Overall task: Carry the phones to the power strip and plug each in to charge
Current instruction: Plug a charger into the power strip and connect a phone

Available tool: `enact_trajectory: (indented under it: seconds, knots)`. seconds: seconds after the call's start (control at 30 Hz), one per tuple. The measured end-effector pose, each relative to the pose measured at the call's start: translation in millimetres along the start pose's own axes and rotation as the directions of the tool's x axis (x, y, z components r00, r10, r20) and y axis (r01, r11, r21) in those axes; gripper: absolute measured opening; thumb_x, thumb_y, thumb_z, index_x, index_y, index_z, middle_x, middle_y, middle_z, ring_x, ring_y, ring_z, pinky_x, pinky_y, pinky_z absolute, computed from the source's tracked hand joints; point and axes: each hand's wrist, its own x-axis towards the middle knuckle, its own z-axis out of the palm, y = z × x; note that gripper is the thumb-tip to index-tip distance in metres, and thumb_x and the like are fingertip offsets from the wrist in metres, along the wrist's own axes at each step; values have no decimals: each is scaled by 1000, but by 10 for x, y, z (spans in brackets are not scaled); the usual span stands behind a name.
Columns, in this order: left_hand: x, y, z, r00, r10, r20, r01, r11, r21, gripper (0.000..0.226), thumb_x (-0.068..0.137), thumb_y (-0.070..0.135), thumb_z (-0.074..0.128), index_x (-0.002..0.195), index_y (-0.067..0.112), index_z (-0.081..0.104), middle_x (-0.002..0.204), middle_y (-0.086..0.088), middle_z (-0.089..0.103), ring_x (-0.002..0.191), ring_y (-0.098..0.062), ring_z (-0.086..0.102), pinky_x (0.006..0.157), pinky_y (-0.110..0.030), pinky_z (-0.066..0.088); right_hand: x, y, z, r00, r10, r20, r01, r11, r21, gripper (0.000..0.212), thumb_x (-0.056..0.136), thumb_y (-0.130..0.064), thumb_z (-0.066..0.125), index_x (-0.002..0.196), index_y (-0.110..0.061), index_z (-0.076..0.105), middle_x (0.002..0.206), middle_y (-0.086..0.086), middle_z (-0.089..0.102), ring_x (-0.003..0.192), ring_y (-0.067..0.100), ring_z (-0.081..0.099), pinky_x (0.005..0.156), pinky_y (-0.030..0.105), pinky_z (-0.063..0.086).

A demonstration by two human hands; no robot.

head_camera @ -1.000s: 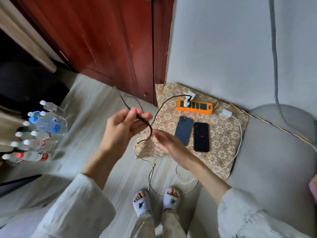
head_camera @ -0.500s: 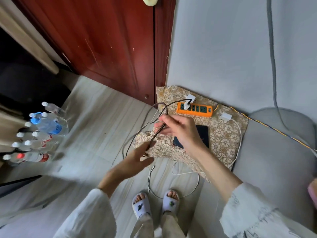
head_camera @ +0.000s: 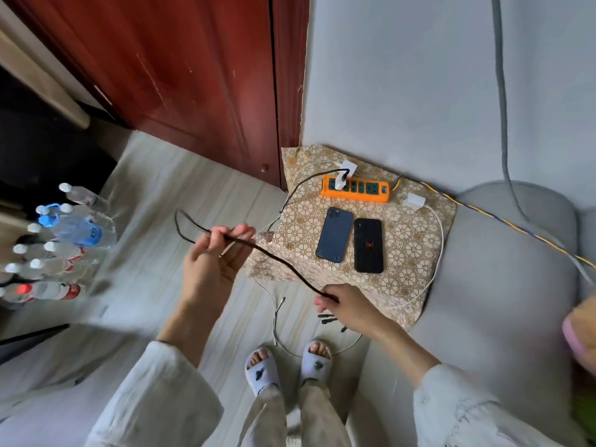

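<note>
Carrying step looks done: the blue phone (head_camera: 334, 234) and the black phone (head_camera: 368, 245) lie face down, side by side and just apart, on the patterned cushion (head_camera: 409, 253), near the orange power strip (head_camera: 371, 192) at their 12 o'clock. One white adapter (head_camera: 340, 181) sits in the strip's left end with the black braided cable (head_camera: 274, 256) leading from it; a second white adapter (head_camera: 415, 200) lies unplugged at the strip's 3 o'clock, its white cable (head_camera: 436, 253) looping round the cushion edge toward the floor at 6 o'clock. No cable reaches either phone. Our left hand (head_camera: 214, 259) holds the black cable under curled fingers, with a loop standing out at its 10 o'clock; our right hand (head_camera: 350, 306) pinches the same cable lower down, with dark connector ends hanging below it. Hands are well apart, the cable taut between them. We judge plugging is left for both phones, plus the second adapter.
</note>
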Motion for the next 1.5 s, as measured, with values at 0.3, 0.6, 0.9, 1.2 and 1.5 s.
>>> enact_trajectory:
  seconds: [0.3, 0.6, 0.9, 1.2, 1.5]
  knots:
    - [-27, -274, -273, 936, 61, -347, 198, 724, 661, 18, 88, 9, 56, 103, 1, 50, 95, -21, 57, 77, -31, 59, 67, -35, 57, -59, 69, -229, 938, -259, -229, 225, 961, -163, 18, 87, -22, 60, 86, -6, 71, 74, -2, 66, 68, 16, 59, 65, 29, 44]
    - [-256, -658, 135, 879, -257, 402, -362, 192, 912, 17, 89, 7, 51, 97, 4, 66, 98, -14, 70, 91, -23, 64, 71, -1, 40, -134, -166, -249, 821, -523, -230, 435, 833, -341, 20, 85, -17, 61, 99, -5, 70, 88, 0, 66, 80, 8, 57, 76, 16, 41]
    - [-220, -485, 41, 860, -309, 407, -342, 244, 907, 19, 87, 13, 56, 75, 20, 70, 69, 14, 68, 73, -11, 64, 72, -23, 47, -96, 234, -380, 848, 40, -528, -105, 990, -93, 20, 86, -20, 60, 100, -8, 68, 80, 11, 61, 64, 15, 52, 58, 13, 42]
    - [-174, -650, -45, 758, -586, 286, -272, 114, 955, 16, 86, 16, 57, 85, 20, 73, 75, 5, 71, 68, 3, 63, 70, -18, 50, 79, -119, -505, 930, 364, 44, 66, -284, 956, 11, 94, -4, 43, 97, 4, 49, 91, 24, 58, 78, 25, 61, 54, 28, 58]
    - [-9, -751, 30, 940, -304, 158, -74, 270, 960, 27, 92, 20, 49, 109, 5, 64, 102, -8, 70, 93, -20, 64, 88, -37, 51, 26, -201, -388, 971, 236, -34, -52, 350, 935, 12, 87, -1, 52, 85, -5, 64, 66, 4, 68, 51, 11, 52, 48, 21, 43]
